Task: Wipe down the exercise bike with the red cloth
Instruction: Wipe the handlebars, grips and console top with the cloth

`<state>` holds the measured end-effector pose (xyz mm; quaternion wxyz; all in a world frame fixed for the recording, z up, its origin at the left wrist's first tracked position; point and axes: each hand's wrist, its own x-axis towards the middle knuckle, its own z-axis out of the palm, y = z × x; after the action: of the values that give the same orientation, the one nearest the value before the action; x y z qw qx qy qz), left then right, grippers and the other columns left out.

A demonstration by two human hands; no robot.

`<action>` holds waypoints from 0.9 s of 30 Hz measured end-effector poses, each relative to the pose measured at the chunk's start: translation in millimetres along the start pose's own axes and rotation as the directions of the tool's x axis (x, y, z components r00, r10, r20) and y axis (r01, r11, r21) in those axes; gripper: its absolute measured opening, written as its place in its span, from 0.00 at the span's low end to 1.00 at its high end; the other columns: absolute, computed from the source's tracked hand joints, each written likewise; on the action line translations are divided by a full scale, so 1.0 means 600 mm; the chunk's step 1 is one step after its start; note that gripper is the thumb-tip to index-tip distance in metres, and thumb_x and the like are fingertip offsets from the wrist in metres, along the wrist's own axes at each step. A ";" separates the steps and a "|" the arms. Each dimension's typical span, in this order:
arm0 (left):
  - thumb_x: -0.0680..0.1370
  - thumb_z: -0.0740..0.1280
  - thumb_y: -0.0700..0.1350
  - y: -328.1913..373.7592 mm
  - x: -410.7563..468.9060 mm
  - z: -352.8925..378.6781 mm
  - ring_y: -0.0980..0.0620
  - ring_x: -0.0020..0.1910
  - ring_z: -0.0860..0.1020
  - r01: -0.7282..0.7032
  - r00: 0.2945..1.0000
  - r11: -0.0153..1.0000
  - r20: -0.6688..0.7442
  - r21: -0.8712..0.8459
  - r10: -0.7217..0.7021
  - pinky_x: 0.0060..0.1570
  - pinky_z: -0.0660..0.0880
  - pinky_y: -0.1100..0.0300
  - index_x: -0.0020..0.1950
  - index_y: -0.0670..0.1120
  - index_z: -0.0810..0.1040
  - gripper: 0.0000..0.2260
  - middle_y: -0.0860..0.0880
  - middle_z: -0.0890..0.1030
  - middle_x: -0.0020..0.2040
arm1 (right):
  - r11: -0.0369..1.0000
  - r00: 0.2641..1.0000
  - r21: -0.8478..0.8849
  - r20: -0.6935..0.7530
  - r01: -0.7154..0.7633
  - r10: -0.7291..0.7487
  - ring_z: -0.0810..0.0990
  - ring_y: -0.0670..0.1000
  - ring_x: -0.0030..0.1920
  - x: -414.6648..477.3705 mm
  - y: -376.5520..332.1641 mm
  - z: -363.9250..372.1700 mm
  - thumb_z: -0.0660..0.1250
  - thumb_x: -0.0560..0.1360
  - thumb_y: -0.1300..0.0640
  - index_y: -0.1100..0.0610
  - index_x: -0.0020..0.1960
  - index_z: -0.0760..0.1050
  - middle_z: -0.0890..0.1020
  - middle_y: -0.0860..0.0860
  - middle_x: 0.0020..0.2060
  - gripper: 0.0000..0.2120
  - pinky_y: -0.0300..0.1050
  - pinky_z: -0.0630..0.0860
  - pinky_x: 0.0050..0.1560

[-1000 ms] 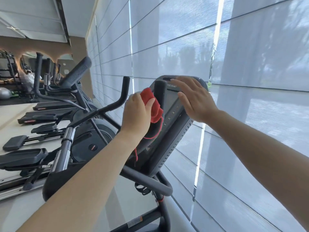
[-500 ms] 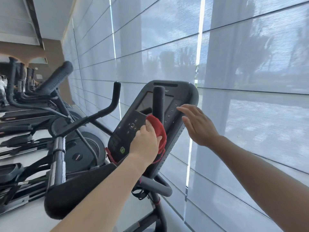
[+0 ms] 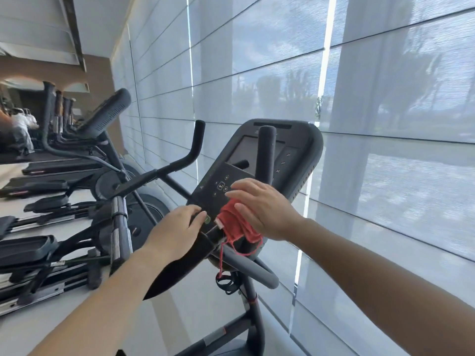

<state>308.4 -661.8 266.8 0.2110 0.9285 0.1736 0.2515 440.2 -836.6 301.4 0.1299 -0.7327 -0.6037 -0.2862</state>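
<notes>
The exercise bike's dark console [image 3: 298, 160] tilts toward me at the centre, with an upright handlebar post [image 3: 266, 152] in front of its screen. The red cloth [image 3: 235, 226] is bunched at the console's lower edge, loose red threads hanging from it over the curved grey handlebar [image 3: 246, 265]. My right hand [image 3: 262, 209] lies over the cloth with fingers stretched left and thumb pressed on it. Just left of the cloth, my left hand [image 3: 177, 231] rests its fingertips on the console's bottom edge and holds nothing.
The bike's left handlebar [image 3: 191, 152] rises beside the console. A row of elliptical trainers [image 3: 64, 227] with pedals fills the left side. Grey window blinds [image 3: 385, 124] run close behind and right of the bike. A person is blurred at the far left.
The cloth slid down the console from near the top to its lower edge. It passed from my left hand to my right. The view dropped and the console's face came into sight.
</notes>
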 end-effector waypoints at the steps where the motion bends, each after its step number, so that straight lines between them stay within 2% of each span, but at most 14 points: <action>1: 0.80 0.52 0.56 -0.009 -0.007 0.007 0.50 0.58 0.74 0.039 0.999 0.998 -0.011 -0.047 -0.039 0.57 0.69 0.54 0.60 0.50 0.75 0.18 0.49 0.77 0.59 | 1.000 0.999 -0.008 0.034 0.007 -0.007 0.68 0.49 0.65 0.004 -0.006 0.012 0.49 0.81 0.48 0.52 0.65 0.71 0.75 0.49 0.61 0.19 0.45 0.56 0.69; 3: 0.81 0.50 0.56 -0.019 -0.016 0.017 0.53 0.52 0.74 0.110 0.993 0.982 -0.028 -0.152 -0.115 0.51 0.67 0.57 0.55 0.50 0.77 0.19 0.51 0.79 0.54 | 0.999 0.999 -0.036 0.036 -0.019 0.020 0.72 0.49 0.60 0.006 -0.012 0.033 0.49 0.80 0.47 0.51 0.61 0.74 0.79 0.47 0.56 0.19 0.44 0.56 0.69; 6: 0.81 0.51 0.56 -0.021 -0.017 0.018 0.53 0.52 0.76 0.155 0.987 0.969 -0.009 -0.191 -0.159 0.50 0.69 0.55 0.52 0.53 0.78 0.17 0.54 0.81 0.51 | 0.993 0.995 -0.072 -0.049 -0.092 0.088 0.75 0.51 0.53 0.006 -0.023 0.054 0.46 0.79 0.45 0.52 0.52 0.75 0.79 0.47 0.48 0.21 0.44 0.58 0.65; 8: 0.80 0.51 0.55 -0.021 -0.017 0.016 0.52 0.52 0.76 0.167 0.986 0.970 0.002 -0.177 -0.169 0.52 0.70 0.55 0.50 0.55 0.78 0.16 0.55 0.81 0.49 | 0.992 0.986 -0.037 -0.121 -0.121 0.116 0.74 0.51 0.55 -0.002 -0.030 0.066 0.47 0.79 0.46 0.54 0.52 0.75 0.79 0.48 0.50 0.20 0.45 0.57 0.65; 12: 0.80 0.53 0.53 -0.021 -0.019 0.016 0.52 0.49 0.76 0.147 0.989 0.982 -0.012 -0.115 -0.149 0.47 0.70 0.57 0.45 0.56 0.80 0.16 0.54 0.81 0.47 | 0.990 0.955 0.034 -0.260 -0.137 0.142 0.69 0.50 0.60 -0.025 -0.042 0.086 0.51 0.79 0.47 0.56 0.55 0.74 0.77 0.49 0.54 0.18 0.44 0.54 0.66; 14: 0.79 0.53 0.52 -0.021 -0.017 0.018 0.53 0.48 0.76 0.138 0.990 0.983 -0.024 -0.119 -0.142 0.45 0.69 0.57 0.43 0.56 0.80 0.16 0.54 0.81 0.46 | 0.990 0.960 0.027 -0.243 -0.139 0.141 0.71 0.49 0.59 -0.018 -0.037 0.076 0.50 0.79 0.45 0.52 0.53 0.74 0.78 0.46 0.53 0.18 0.43 0.56 0.63; 16: 0.79 0.54 0.51 -0.021 -0.015 0.019 0.53 0.47 0.76 0.131 0.990 0.983 -0.031 -0.129 -0.136 0.45 0.70 0.58 0.43 0.56 0.80 0.15 0.54 0.81 0.45 | 0.991 0.980 -0.035 -0.161 -0.127 0.120 0.73 0.48 0.57 0.004 -0.023 0.058 0.49 0.78 0.43 0.49 0.51 0.75 0.78 0.44 0.52 0.18 0.43 0.57 0.59; 19: 0.79 0.55 0.51 -0.023 -0.014 0.021 0.53 0.48 0.77 0.129 0.990 0.981 -0.036 -0.142 -0.135 0.46 0.71 0.56 0.43 0.56 0.80 0.14 0.54 0.82 0.45 | 0.989 0.987 -0.072 -0.105 -0.126 0.118 0.73 0.48 0.58 0.024 -0.012 0.049 0.48 0.76 0.40 0.47 0.51 0.79 0.80 0.44 0.52 0.23 0.43 0.58 0.61; 22: 0.78 0.55 0.51 -0.022 -0.014 0.020 0.53 0.48 0.77 0.127 0.991 0.983 -0.027 -0.135 -0.132 0.49 0.73 0.54 0.44 0.56 0.80 0.14 0.54 0.82 0.46 | 0.990 0.976 -0.013 -0.168 -0.141 0.137 0.75 0.49 0.53 0.015 -0.020 0.064 0.50 0.76 0.42 0.52 0.46 0.79 0.81 0.46 0.45 0.21 0.42 0.58 0.62; 27: 0.79 0.55 0.51 -0.019 -0.011 0.017 0.53 0.48 0.76 0.101 0.994 0.988 -0.022 -0.115 -0.104 0.46 0.70 0.57 0.45 0.55 0.79 0.13 0.55 0.81 0.45 | 0.973 0.922 0.139 -0.319 -0.186 0.222 0.71 0.50 0.53 0.000 -0.036 0.085 0.55 0.77 0.46 0.57 0.44 0.75 0.79 0.50 0.45 0.18 0.41 0.56 0.58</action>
<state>305.9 -658.1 250.7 0.2735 0.9012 0.2093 0.2629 432.8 -803.7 257.1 0.2977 -0.7248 -0.5079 -0.3578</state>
